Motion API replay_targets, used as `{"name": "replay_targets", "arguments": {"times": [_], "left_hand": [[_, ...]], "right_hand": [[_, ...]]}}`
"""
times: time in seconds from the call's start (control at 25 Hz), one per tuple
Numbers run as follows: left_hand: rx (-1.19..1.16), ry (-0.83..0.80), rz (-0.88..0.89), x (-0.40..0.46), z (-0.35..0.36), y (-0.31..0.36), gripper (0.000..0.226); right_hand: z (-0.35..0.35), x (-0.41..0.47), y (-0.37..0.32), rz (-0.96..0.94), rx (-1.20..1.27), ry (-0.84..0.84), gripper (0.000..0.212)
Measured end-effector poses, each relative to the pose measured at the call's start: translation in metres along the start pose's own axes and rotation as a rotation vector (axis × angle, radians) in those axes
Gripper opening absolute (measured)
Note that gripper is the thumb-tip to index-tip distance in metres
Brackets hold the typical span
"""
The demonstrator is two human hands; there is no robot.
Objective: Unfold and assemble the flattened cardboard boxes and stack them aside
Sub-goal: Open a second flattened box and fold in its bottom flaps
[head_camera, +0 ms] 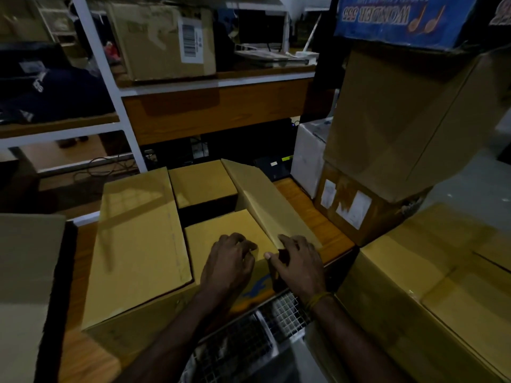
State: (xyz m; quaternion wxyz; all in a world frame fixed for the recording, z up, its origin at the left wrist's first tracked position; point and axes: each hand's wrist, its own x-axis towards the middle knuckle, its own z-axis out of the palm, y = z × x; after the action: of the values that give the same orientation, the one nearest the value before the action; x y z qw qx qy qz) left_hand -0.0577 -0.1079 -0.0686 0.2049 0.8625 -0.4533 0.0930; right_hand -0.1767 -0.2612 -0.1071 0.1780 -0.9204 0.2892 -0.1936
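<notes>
1. Pressing down on the near flap [221,233] of the open cardboard box [204,186], your left hand [226,261] lies on it with fingers loosely bent, clasping nothing.
2. Your right hand [298,261] curls its grip round the box's raised right flap [265,200] at the near corner.
3. The box sits on the tabletop [318,225].
4. Right of the box, stacked cartons [392,128] crowd close; a shelf unit [215,106] stands behind it.

A brown cardboard box [226,239] stands open-topped on the wooden worktop [312,217], its near flap folded flat inward, far flap [203,183] level, left flap [138,239] spread wide, right flap [265,200] tilted upward. Blue print marks its near side.
</notes>
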Motion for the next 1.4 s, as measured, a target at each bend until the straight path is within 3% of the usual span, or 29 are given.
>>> {"name": "replay_targets", "arguments": {"times": [0.24,0.44,0.68,0.96,1.2,1.4], "left_hand": [[0.028,-0.025,0.000,-0.001,-0.003,0.004,0.037],[0.047,-0.013,-0.027,-0.001,-0.001,0.003,0.038],[0.055,0.167,-0.037,-0.057,0.005,-0.004,0.032],[0.252,0.091,-0.206,-0.120,-0.015,-0.029,0.049],[0.317,0.258,-0.320,-0.135,-0.052,-0.049,0.042],[0.340,0.229,-0.442,-0.149,-0.067,-0.078,0.041]], "right_hand": [[0.001,0.007,0.004,0.015,0.357,-0.070,0.068],[0.015,0.006,0.001,-0.049,0.206,-0.004,0.076],[0.041,-0.010,-0.027,-0.236,0.253,0.204,0.048],[0.052,-0.021,-0.069,-0.389,0.234,0.250,0.026],[0.066,-0.033,-0.121,-0.456,0.248,0.073,0.035],[0.073,-0.036,-0.151,-0.500,0.227,0.015,0.037]]}}
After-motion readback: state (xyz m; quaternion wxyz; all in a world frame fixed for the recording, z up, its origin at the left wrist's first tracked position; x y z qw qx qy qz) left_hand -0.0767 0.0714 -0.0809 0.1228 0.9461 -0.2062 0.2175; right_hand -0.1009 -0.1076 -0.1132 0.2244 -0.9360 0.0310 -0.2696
